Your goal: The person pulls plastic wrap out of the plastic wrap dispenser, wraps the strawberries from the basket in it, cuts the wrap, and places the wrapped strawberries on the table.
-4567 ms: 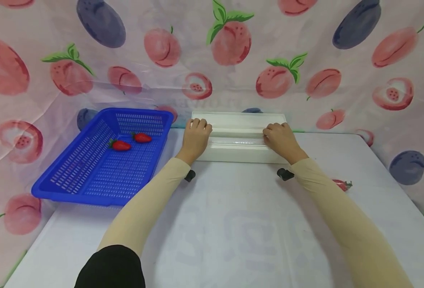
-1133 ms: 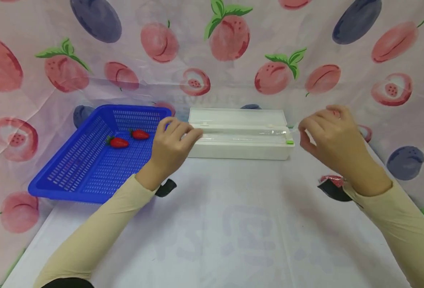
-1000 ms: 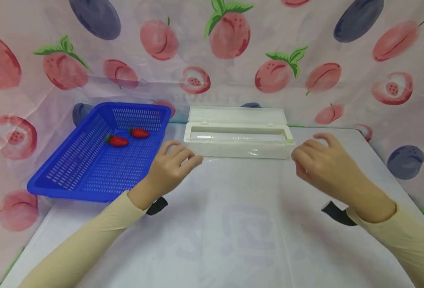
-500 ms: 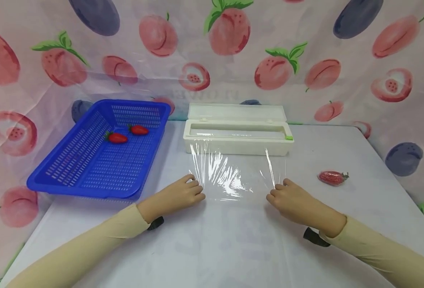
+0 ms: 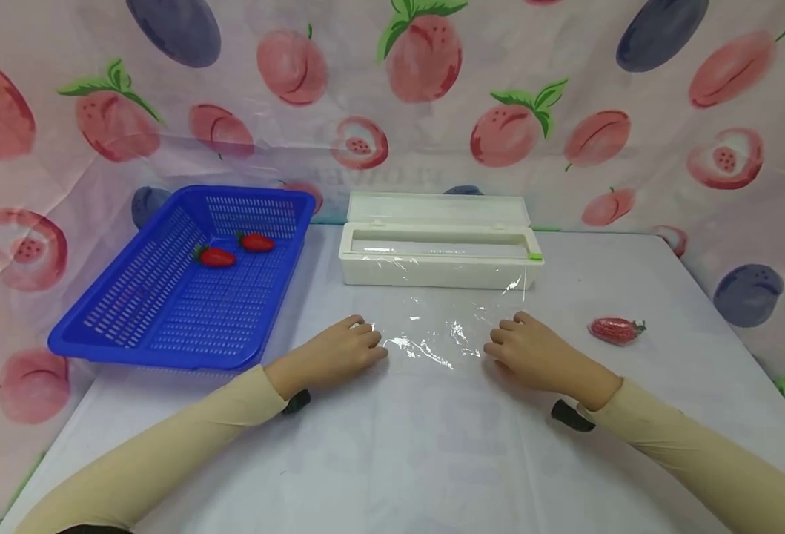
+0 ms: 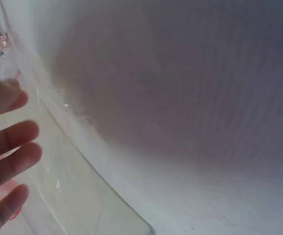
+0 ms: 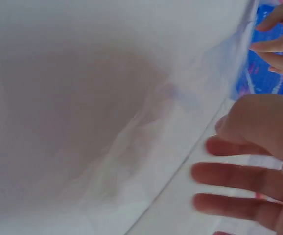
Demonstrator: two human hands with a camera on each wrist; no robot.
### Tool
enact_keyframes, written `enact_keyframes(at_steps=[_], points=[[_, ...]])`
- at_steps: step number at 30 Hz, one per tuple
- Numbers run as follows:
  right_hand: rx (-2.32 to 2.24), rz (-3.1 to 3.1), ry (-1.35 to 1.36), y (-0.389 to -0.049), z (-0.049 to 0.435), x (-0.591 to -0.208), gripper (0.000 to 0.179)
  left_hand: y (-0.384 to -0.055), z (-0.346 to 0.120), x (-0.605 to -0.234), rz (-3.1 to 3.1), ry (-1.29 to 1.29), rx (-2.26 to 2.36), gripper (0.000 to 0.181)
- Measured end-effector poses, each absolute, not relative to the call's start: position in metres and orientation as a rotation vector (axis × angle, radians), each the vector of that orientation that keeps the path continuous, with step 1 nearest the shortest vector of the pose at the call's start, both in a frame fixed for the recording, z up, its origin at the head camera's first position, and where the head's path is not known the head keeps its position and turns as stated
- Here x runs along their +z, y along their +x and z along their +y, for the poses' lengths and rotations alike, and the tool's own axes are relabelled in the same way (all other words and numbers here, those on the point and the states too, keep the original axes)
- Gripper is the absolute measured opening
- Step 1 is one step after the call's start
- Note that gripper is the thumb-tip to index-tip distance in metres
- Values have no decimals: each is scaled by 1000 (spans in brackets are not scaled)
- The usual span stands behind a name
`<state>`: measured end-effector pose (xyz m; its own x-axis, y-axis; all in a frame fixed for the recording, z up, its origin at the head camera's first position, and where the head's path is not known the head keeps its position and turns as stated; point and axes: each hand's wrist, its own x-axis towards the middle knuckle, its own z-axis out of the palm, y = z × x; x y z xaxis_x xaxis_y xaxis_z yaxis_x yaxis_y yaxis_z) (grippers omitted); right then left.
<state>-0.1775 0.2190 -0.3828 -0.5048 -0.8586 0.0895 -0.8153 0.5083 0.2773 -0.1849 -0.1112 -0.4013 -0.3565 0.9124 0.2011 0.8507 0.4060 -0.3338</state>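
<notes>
A sheet of clear plastic wrap (image 5: 425, 350) stretches toward me over the white tabletop from the front of a white wrap dispenser box (image 5: 440, 273), whose lid stands raised. At the sheet's near left corner my left hand (image 5: 332, 354) pinches it between thumb and index finger. My right hand (image 5: 542, 354) pinches the near right corner the same way. In both wrist views the other fingers spread apart, and the wrap shows only faintly. Inside the box lies the pale wrap roll (image 5: 439, 248), partly hidden by the front wall. A small green piece (image 5: 535, 256) sits at the box's right end.
A blue plastic basket (image 5: 159, 357) holding two red strawberries (image 5: 217, 256) stands on the left. One wrapped strawberry (image 5: 615, 331) lies right of my right hand. A fruit-print cloth (image 5: 425, 163) hangs behind the table.
Both hands came away from the box and drew the wrap out toward me, low over the table. In the last half second they moved slightly closer together, and the taut sheet slackened.
</notes>
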Motion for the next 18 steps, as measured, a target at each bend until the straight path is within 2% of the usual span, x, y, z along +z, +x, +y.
enact_keyframes(at_steps=[4, 10, 12, 15, 18], points=[[-250, -2462, 1435, -187, 219, -393, 22, -189, -111, -407, -2372, -1483, 245, 10], [-268, -2521, 1461, -191, 221, -400, 19, -188, -112, -411, -2478, -1417, 272, 18], [-275, -2528, 1450, -192, 221, -397, 24, -183, -112, -408, -2483, -1393, 299, 19], [-243, -2520, 1392, -199, 222, -384, 31, -169, -110, -392, -2466, -1375, 349, 23], [-138, -2521, 1297, -216, 226, -362, 37, -155, -108, -358, -2465, -1376, 379, 31]])
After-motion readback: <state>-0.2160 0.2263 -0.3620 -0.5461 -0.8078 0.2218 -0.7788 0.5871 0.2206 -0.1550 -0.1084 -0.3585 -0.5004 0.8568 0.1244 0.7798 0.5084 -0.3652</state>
